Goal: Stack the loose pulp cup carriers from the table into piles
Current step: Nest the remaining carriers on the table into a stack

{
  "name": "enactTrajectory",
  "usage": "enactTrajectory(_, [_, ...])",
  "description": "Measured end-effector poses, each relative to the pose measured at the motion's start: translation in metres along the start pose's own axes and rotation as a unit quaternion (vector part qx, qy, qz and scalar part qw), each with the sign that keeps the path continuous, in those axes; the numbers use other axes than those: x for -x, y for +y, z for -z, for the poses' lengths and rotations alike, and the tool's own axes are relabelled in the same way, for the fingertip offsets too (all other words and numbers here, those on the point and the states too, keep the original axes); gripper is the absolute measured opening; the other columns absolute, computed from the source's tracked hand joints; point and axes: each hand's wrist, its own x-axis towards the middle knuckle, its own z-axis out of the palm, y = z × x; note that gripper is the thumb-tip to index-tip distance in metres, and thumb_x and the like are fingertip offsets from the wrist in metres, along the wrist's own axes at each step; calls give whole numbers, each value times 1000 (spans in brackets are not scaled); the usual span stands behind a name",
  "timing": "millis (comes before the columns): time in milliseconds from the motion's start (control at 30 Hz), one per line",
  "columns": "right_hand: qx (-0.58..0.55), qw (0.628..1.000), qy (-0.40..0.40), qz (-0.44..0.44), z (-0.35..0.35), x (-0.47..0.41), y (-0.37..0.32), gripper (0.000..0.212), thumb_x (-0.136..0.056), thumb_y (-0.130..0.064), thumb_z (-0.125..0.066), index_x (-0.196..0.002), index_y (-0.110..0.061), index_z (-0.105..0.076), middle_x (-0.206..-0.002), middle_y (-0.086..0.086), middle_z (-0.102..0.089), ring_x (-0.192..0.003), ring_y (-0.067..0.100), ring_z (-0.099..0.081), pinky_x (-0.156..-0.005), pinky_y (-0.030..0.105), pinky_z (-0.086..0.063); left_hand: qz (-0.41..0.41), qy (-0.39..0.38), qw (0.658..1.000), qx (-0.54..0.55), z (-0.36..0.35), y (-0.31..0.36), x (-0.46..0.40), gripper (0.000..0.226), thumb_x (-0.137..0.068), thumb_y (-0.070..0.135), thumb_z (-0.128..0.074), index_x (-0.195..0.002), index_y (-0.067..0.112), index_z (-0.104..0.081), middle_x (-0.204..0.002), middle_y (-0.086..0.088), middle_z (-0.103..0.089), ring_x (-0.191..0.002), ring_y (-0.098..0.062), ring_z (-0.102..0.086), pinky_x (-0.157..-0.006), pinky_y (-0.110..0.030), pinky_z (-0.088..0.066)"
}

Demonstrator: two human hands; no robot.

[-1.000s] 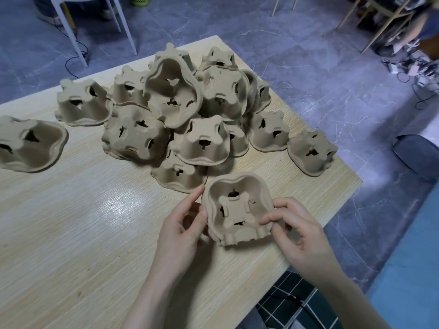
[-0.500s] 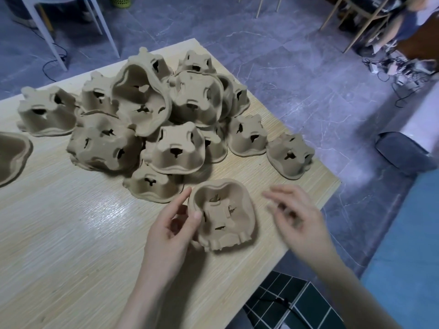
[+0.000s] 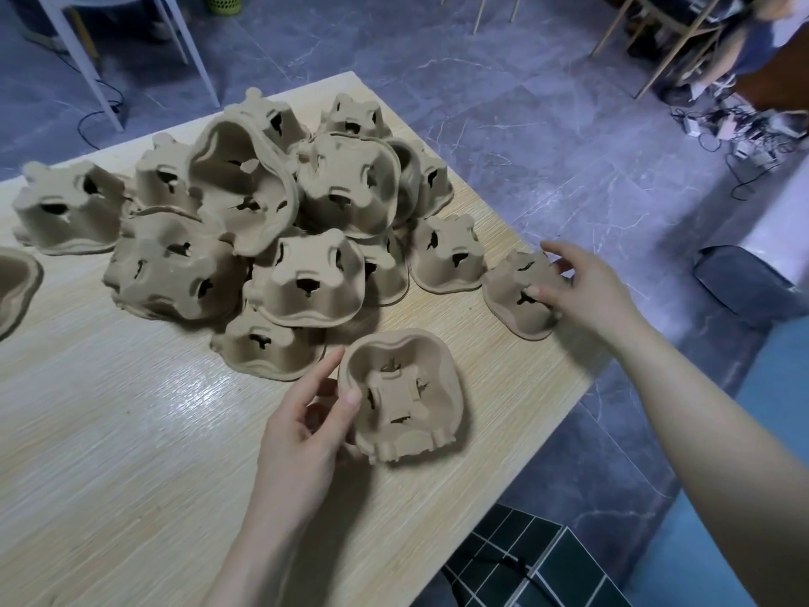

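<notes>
A brown pulp cup carrier (image 3: 405,396) lies hollow side up near the table's front edge. My left hand (image 3: 306,427) holds its left rim, thumb on the rim and fingers behind it. My right hand (image 3: 582,286) reaches to the table's right edge and closes thumb and fingers around an upside-down carrier (image 3: 518,295) there. Behind them a loose heap of several carriers (image 3: 280,212) covers the middle and back of the table, most lying upside down, one tilted with its hollow facing me (image 3: 240,186).
The light wooden table (image 3: 109,431) ends close on the right and at the front. One more carrier (image 3: 13,286) lies cut off at the left edge. A white chair (image 3: 131,46) and cables stand on the grey floor beyond. A dark bag (image 3: 744,282) sits on the floor at right.
My right hand let go of the hollow-up carrier and moved up and right to the upside-down carrier at the table's edge. My left hand stayed on the first carrier.
</notes>
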Motion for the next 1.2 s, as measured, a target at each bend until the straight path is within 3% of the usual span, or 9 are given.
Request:
enactTrajectory(133, [-10, 998, 58, 34, -5, 20, -5, 88, -75, -17, -82, -149, -27, -36, -110, -3, -50, -97, 16, -50, -87, 33, -41, 0, 1, 1000, 6, -1, 0, -1, 45, -84, 19, -67, -128, 24, -64, -76, 19, -67, -55, 0, -52, -51, -13, -44])
enactTrajectory(200, [-38, 995, 79, 49, -7, 38, -8, 90, -75, -18, -82, -150, -29, -32, -100, -9, -51, -85, 15, -50, -84, 33, -43, -1, 1, 1000, 6, 0, 0, -1, 42, -88, 12, -66, -127, 24, -63, -74, 19, -67, -53, 0, -52, -50, -13, -44])
enactTrajectory(267, [-69, 992, 90, 53, -10, 56, -10, 87, -79, -25, -79, -150, -30, -30, -91, -15, -51, -74, 15, -50, -80, 33, -44, -2, -1, 1000, 9, 0, 0, -1, 41, -87, 12, -67, -126, 25, -64, -72, 17, -67, -53, 1, -52, -50, -13, -43])
enactTrajectory(433, [-56, 990, 112, 57, -13, 83, -6, 72, -85, -38, -69, -148, -39, -35, -89, -7, -56, -73, 12, -51, -78, 40, -49, -3, -9, 1000, 11, 0, 2, -1, 41, -87, 10, -66, -125, 26, -63, -67, 18, -64, -52, 1, -54, -49, -12, -43])
enactTrajectory(533, [-56, 989, 120, 69, -14, 90, -7, 63, -82, -37, -73, -139, -41, -48, -92, -15, -55, -74, 5, -48, -78, 35, -47, 0, -15, 1000, 11, 1, 3, -1, 41, -89, 6, -65, -125, 24, -62, -67, 18, -64, -50, 1, -53, -46, -13, -43])
enactTrajectory(800, [87, 986, 101, 96, -3, 116, -13, 32, -74, -43, -78, -99, -38, -58, -85, -16, -61, -80, 12, -53, -67, 35, -43, 7, -23, 1000, 13, 2, 6, -1, 40, -90, 3, -63, -123, 24, -61, -63, 18, -62, -47, 1, -50, -43, -14, -41])
enactTrajectory(900, [99, 986, 89, 96, -3, 123, -7, 23, -76, -35, -80, -89, -32, -62, -84, -13, -62, -76, 14, -52, -64, 35, -42, 13, -26, 999, 15, 3, 8, 0, 41, -89, 7, -65, -127, 24, -62, -69, 15, -63, -52, -1, -53, -45, -14, -42])
enactTrajectory(1100, [-144, 976, 118, 113, -12, 138, -2, 38, -76, 6, -76, -82, -30, -66, -87, -8, -66, -70, 25, -52, -66, 24, -43, 2, -48, 999, -7, 6, 9, 2, 43, -91, 16, -65, -129, 36, -60, -88, 14, -66, -62, 0, -57, -53, -14, -44])
enactTrajectory(1200, [-272, 948, 92, 141, -21, 147, -17, 32, -74, -4, -75, -81, -34, -67, -85, -10, -65, -69, 22, -51, -71, 16, -45, 1, -56, 998, -34, 8, 7, -1, 44, -87, 29, -66, -127, 44, -58, -82, 21, -67, -67, -1, -57, -60, -16, -46])
